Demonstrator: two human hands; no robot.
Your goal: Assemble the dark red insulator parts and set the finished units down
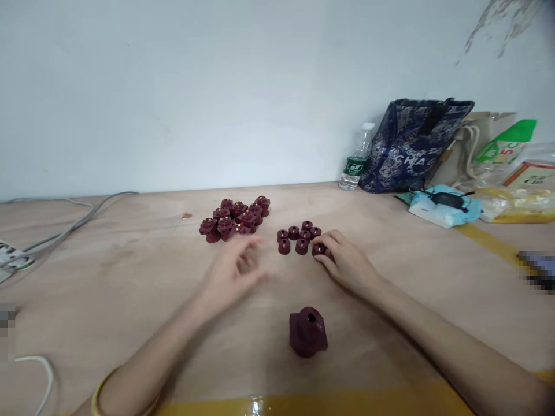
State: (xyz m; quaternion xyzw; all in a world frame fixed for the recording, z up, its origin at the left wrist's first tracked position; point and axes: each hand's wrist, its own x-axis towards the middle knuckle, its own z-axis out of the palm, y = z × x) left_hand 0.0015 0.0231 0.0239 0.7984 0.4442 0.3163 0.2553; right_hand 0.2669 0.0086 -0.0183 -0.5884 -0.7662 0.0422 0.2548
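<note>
My right hand (349, 257) has its thumb and fingers around a small round maroon cap (319, 249) at the right end of a group of similar caps, each with a hole on top. A neighbouring cap (302, 246) stands just left of it. My left hand (234, 268) is slightly blurred, fingers curved and apart, with nothing visible in it. Just beyond it sits a cluster of maroon angular pieces (238, 209) with small brass-coloured parts on top. Nearer to me, between my forearms, lies a single larger maroon piece (308, 333) with a dark hole in its rounded top.
A water bottle (356, 159) and a dark blue patterned bag (411, 144) stand against the wall. Right of them are a light blue tissue pack (444, 207) and plastic packaging (515, 202). Grey cables (89, 216) run along the left. Yellow tape (312, 403) crosses the near edge.
</note>
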